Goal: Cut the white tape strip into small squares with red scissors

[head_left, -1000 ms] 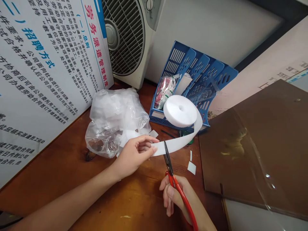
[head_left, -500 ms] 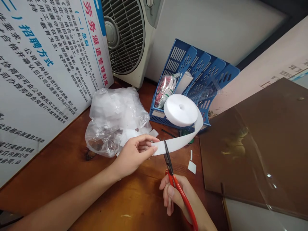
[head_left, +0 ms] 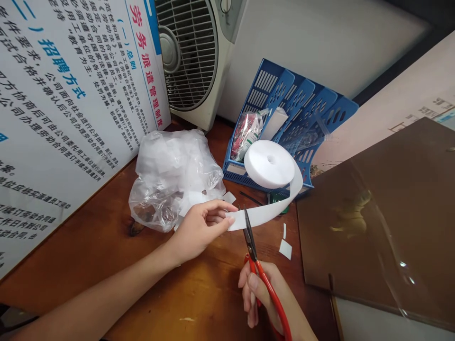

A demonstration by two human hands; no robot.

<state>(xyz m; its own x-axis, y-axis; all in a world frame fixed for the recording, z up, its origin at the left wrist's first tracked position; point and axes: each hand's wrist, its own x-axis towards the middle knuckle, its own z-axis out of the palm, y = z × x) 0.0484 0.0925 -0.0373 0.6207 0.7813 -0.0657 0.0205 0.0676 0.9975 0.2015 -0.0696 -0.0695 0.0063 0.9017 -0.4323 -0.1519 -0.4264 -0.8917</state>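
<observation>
My left hand (head_left: 204,225) pinches the free end of a white strip (head_left: 266,214) between thumb and fingers. The strip curves up to the right into a large white roll (head_left: 272,164), which rests against the front of a blue file rack. Red-handled scissors (head_left: 250,246) are in my right hand (head_left: 261,291), fingers wrapped round the handles. Their dark blades are parted, one in front of the strip and one behind it, a short way right of my left fingertips. Behind my left hand lies a clear plastic bag (head_left: 174,170) with white pieces in it.
The blue file rack (head_left: 305,99) holds a packet with red contents (head_left: 247,135). A small white square (head_left: 285,249) and a thin sliver (head_left: 285,231) lie on the wooden table (head_left: 170,303). A fan (head_left: 192,52), a printed board (head_left: 78,94) and a brown panel (head_left: 373,222) stand around.
The whole view has shifted slightly. Both hands, the strip and the scissors keep nearly the same positions relative to each other; the strip appears uncut.
</observation>
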